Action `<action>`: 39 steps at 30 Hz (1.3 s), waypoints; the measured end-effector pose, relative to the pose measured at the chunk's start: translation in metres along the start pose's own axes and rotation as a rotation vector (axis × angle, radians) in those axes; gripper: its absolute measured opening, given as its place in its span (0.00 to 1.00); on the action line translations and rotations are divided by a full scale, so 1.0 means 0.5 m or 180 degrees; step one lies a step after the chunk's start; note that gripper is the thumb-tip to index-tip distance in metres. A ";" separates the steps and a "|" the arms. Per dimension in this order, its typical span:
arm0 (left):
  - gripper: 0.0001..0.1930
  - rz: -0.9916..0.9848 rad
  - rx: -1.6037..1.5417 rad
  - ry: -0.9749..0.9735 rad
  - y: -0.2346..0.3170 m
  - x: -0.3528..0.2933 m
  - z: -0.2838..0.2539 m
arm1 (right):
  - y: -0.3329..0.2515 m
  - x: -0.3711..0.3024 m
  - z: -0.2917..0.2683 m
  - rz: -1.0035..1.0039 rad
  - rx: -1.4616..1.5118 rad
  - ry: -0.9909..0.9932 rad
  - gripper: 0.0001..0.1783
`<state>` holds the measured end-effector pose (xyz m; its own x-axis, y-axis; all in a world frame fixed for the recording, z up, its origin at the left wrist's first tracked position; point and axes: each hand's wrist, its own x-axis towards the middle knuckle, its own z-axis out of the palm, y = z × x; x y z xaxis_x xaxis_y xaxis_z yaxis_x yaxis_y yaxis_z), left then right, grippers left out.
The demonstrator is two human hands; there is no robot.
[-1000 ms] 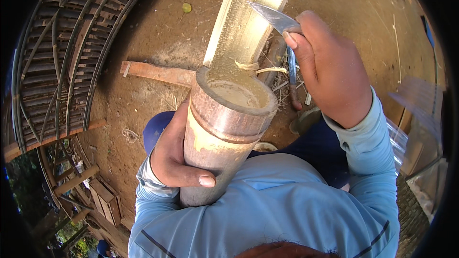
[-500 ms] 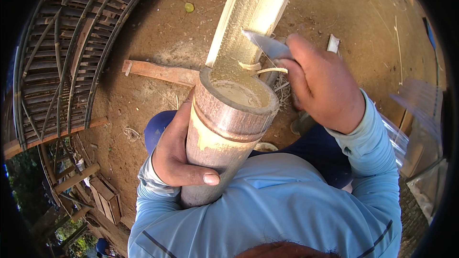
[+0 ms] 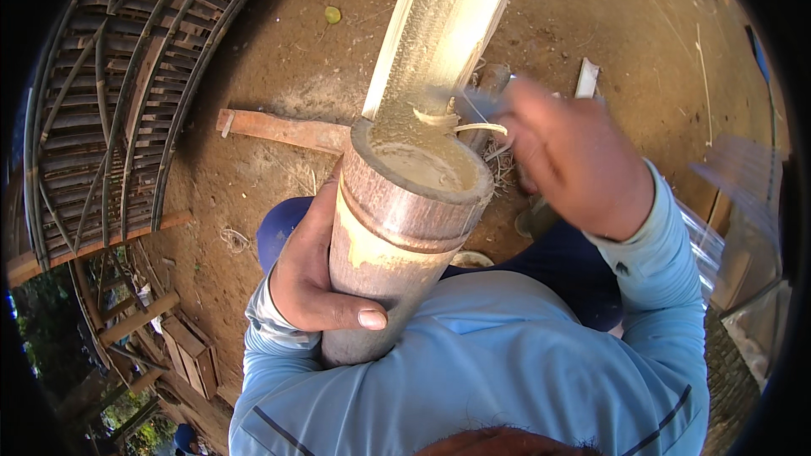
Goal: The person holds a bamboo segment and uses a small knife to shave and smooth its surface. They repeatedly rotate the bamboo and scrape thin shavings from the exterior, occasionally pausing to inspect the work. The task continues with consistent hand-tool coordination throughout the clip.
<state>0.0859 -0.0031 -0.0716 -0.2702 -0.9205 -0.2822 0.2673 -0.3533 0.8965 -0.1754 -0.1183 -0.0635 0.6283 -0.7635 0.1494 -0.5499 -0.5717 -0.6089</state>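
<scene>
Against shirt front (image 3: 507,346): bamboo tube (image 3: 393,232), tilted.
Left hand (image 3: 312,283): fingers wrapped round tube.
Right hand (image 3: 581,162): fingers closed on blurred knife (image 3: 483,105).
Curled shaving (image 3: 435,119): if it gives suddenly, knife could overshoot, gouging tube.

Grey-brown bamboo tube (image 3: 401,241), patched tan; light-blue shirt (image 3: 498,355), dark-striped

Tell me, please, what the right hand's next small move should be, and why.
I would probably make one short, careful stroke with the knife to clear the pale curled shaving: it shows at the foot of the long open strip, the knife, blurred in the right hand, is close by, and the left hand grips the bamboo tube.
</scene>
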 end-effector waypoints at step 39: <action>0.67 0.0109 -0.0019 -0.0054 -0.030 -0.006 -0.015 | 0.024 -0.009 0.021 -0.0208 0.0439 -0.0443 0.09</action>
<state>0.0898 0.0039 -0.0869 -0.2763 -0.9292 -0.2455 0.2821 -0.3226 0.9035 -0.1791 -0.1184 -0.0797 0.7355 -0.6717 0.0888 -0.4309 -0.5649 -0.7037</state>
